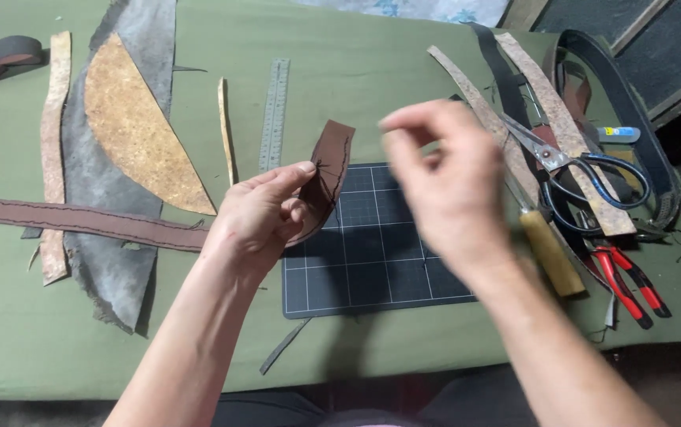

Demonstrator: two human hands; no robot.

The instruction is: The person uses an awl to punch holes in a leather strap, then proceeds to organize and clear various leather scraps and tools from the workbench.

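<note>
Centrally, a stitched brown leather strip (pixel 326 178) curves upward, pinched in the left hand (pixel 265 213) above the dark cutting mat (pixel 372 269). Just right, the blurred right hand (pixel 447 178) hovers, fingertips pinched; whether they hold anything, I cannot tell. Scissors (pixel 585 178) lie far right on the worktop (pixel 40 340).

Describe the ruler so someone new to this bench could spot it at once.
Start at the dark gridded cutting mat in the middle of the green cloth. Just beyond its far left corner lies the metal ruler, pointing away. Unlike the ragged leather strips around it, it is straight, grey and marked.
</note>
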